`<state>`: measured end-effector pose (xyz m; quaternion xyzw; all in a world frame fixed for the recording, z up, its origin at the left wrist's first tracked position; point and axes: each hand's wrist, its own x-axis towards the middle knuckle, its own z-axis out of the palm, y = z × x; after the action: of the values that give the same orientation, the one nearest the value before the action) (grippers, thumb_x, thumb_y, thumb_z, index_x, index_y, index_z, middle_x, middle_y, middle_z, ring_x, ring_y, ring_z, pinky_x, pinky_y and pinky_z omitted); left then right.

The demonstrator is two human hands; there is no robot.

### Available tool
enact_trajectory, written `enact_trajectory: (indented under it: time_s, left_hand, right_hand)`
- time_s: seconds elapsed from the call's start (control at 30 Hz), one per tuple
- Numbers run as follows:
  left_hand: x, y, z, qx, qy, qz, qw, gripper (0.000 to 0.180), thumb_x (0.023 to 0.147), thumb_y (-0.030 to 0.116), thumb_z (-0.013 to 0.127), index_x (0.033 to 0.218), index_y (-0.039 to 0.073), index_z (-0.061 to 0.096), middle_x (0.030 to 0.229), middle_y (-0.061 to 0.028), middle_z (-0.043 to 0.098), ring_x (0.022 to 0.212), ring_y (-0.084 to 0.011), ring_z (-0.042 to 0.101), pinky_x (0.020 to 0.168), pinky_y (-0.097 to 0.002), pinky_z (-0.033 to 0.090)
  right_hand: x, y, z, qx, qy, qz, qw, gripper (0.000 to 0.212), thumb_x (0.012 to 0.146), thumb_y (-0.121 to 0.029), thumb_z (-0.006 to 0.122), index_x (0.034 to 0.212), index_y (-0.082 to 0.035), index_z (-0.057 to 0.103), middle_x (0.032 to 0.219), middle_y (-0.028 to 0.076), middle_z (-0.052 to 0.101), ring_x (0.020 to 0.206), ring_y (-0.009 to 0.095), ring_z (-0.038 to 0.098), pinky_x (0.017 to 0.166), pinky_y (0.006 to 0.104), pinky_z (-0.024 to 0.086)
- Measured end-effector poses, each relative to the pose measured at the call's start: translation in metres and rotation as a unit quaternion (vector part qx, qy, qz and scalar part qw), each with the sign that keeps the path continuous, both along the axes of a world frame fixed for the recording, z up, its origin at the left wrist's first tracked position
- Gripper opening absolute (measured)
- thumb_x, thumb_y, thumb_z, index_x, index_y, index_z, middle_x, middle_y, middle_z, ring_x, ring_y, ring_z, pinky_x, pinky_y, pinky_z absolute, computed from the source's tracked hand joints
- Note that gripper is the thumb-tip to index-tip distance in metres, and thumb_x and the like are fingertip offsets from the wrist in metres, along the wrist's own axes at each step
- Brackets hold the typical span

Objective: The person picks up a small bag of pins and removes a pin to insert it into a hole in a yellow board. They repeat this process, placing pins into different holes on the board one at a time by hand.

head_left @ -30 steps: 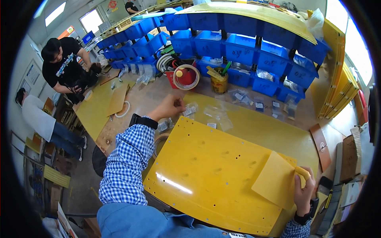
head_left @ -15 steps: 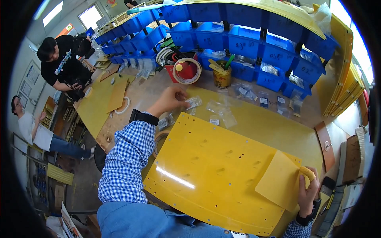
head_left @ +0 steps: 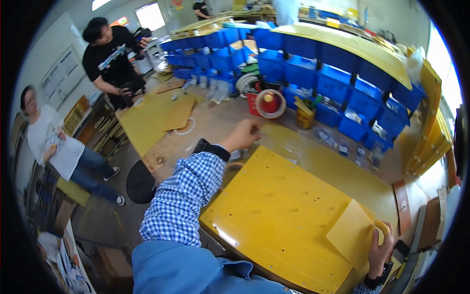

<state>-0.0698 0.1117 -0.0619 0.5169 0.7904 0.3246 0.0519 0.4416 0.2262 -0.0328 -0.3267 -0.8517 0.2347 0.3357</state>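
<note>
A large yellow board (head_left: 274,210) with small holes and short pegs lies tilted in front of me. On its right part rests a smaller plain yellow sheet (head_left: 348,230). My right hand (head_left: 381,247), with a yellow cover on one finger, is closed at that sheet's right edge. Beyond the board's far left corner, my left hand (head_left: 245,134) is held over the table with its fingers curled together. It is slightly blurred, and whatever is between the fingertips cannot be made out. Small clear bags (head_left: 236,155) lie under and beside my left wrist. A tape roll (head_left: 233,169) is partly hidden by the board.
Blue bins (head_left: 333,81) in rows stand along the back. A red container with cables (head_left: 253,103), a tape roll (head_left: 270,104) and a yellow tin of tools (head_left: 304,117) stand before them. Yellow panels (head_left: 433,125) lean at right. Two people stand at left, one holding a camera (head_left: 142,34).
The view has swung left, showing more of the room. My left hand, earlier at a small clear bag, is now closer to the red container. My right hand stays at the sheet's edge.
</note>
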Motion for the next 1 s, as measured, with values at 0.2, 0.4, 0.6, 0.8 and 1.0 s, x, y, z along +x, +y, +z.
enact_trajectory:
  time_s: [0.2,0.4,0.6,0.8,1.0]
  left_hand:
    - [0.026,-0.048,0.041,0.127,-0.282,-0.069,0.948,0.015,0.084,0.001,0.064,0.089,0.002,0.050,0.078,-0.0022,0.059,0.074,-0.0107,0.063,0.063,-0.0244,0.049]
    - [0.083,-0.117,0.088,0.177,-0.308,-0.125,0.926,0.020,0.084,-0.001,0.063,0.103,0.001,0.054,0.089,-0.0052,0.064,0.078,-0.0100,0.063,0.068,-0.0234,0.050]
    - [0.132,-0.192,0.112,0.175,-0.236,-0.089,0.952,0.019,0.084,0.000,0.064,0.103,0.001,0.059,0.090,-0.0048,0.066,0.080,-0.0092,0.063,0.072,-0.0227,0.050]
    - [0.172,-0.206,0.102,0.198,-0.268,-0.096,0.938,0.009,0.085,0.002,0.065,0.094,0.001,0.064,0.087,-0.0057,0.067,0.077,-0.0101,0.064,0.072,-0.0223,0.050]
    - [0.228,-0.162,0.085,0.215,-0.215,-0.201,0.931,0.005,0.083,0.004,0.066,0.086,0.001,0.065,0.079,-0.0079,0.064,0.073,-0.0175,0.062,0.066,-0.0269,0.047]
  right_hand:
    - [-0.002,0.002,-0.011,0.020,0.003,0.017,1.000,0.015,0.085,0.001,0.052,0.098,0.007,0.057,0.096,0.014,0.058,0.090,0.027,0.057,0.082,0.0312,0.043]
    - [0.004,0.000,-0.001,0.070,0.009,-0.015,0.997,0.018,0.086,0.002,0.051,0.102,0.007,0.057,0.098,0.015,0.057,0.093,0.028,0.057,0.086,0.0326,0.041]
    - [0.008,-0.013,0.047,0.152,-0.036,0.027,0.987,0.014,0.083,0.004,0.053,0.096,0.006,0.058,0.089,0.016,0.056,0.084,0.032,0.056,0.077,0.0352,0.043]
    - [-0.040,-0.034,0.115,0.205,-0.014,0.085,0.975,0.012,0.077,0.005,0.057,0.090,0.005,0.059,0.082,0.015,0.057,0.074,0.029,0.056,0.067,0.0335,0.043]
    - [-0.091,-0.089,0.118,0.092,0.033,0.296,0.950,0.026,0.068,0.001,0.070,0.093,0.000,0.064,0.086,0.013,0.064,0.080,0.028,0.062,0.072,0.0327,0.048]
